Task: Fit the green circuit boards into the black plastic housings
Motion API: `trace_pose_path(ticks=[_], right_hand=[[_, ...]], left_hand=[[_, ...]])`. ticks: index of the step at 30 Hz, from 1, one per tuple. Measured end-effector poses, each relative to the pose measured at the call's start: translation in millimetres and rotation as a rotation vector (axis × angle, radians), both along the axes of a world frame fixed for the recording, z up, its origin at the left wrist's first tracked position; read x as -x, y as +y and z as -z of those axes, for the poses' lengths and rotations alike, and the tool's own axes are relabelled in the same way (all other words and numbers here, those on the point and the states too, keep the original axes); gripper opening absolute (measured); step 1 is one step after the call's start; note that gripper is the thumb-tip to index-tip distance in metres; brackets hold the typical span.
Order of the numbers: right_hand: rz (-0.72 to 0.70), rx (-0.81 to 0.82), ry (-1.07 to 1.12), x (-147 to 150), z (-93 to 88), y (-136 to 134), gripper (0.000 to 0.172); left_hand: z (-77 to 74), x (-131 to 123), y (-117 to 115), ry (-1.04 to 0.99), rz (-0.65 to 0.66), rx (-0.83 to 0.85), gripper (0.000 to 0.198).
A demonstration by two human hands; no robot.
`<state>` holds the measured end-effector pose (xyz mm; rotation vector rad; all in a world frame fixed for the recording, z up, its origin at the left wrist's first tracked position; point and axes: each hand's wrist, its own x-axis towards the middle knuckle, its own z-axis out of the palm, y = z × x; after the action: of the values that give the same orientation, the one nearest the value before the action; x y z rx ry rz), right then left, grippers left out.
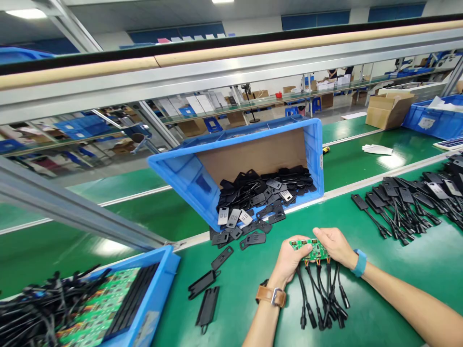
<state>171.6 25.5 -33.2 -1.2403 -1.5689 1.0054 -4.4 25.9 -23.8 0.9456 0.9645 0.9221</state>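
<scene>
**Green-topped workbench, factory hall: circuit board in two hands, with cased parts**

Setting: a glossy green work surface point(408, 274) under a metal-framed rail, with further benches and cartons behind.

Item 1: one green rectangular circuit board point(319, 251), held above the near surface between both hands. Three small digit displays point(304, 242) line its upper edge, figures too small to read; black connector-tipped cables point(325, 301) hang below.

Left hand point(291, 260), brown leather wristband point(266, 295): fingers closed, thumb across the board's face. Right hand point(334, 245), blue wristband point(360, 263): fingers closed at the board's right end, thumb at the top edge.

Item 2: blue plastic crate point(235, 140) on its side, flat black plastic covers point(249, 195) spilling from its mouth.

Item 3: blue plastic bin point(167, 274), lower left, holding cabled green boards point(112, 294).

Item 4: black cased cables point(388, 202), heaped at right.

Item 5: blue plastic tote point(415, 113), far right; its white label point(427, 124) is illegible.
</scene>
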Motion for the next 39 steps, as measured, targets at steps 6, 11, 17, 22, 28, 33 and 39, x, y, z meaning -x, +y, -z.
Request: trace_pose_path(ticks=[6, 11, 17, 22, 28, 33, 39], right_hand=[[-0.073, 0.059, 0.100, 1.6, 1.8, 1.2, 0.056], [-0.019, -0.034, 0.012, -2.4, -0.1, 1.8, 0.059], [0.118, -0.307, -0.227, -13.3, -15.0, 4.5, 0.046], [0.139, -0.360, -0.440, 3.0, -19.7, -12.5, 0.045], [0.138, -0.291, -0.338, 8.1, -11.5, -11.6, 0.056], [0.063, -0.119, -0.137, 6.4, -1.7, -6.8, 0.059], [0.036, -0.006, 0.028, 9.1, 6.3, -7.0, 0.060]], left_hand=[[-6.9, -9.0, -6.9, -0.053, -0.020, 0.030, 0.041], [-9.5, -12.9, -12.8, -0.097, 0.014, 0.006, 0.040], [-8.1, -14.2, -10.2, -0.068, 0.000, -0.070, 0.038], [-3.3, -21.8, -11.7, 0.112, -0.057, -0.237, 0.035], [-3.3, -26.8, -15.2, 0.184, -0.084, -0.263, 0.034], [-5.7, -26.1, -16.8, 0.125, -0.037, -0.166, 0.038], [-6.0, -28.5, -22.3, 0.014, -0.027, -0.085, 0.044]])
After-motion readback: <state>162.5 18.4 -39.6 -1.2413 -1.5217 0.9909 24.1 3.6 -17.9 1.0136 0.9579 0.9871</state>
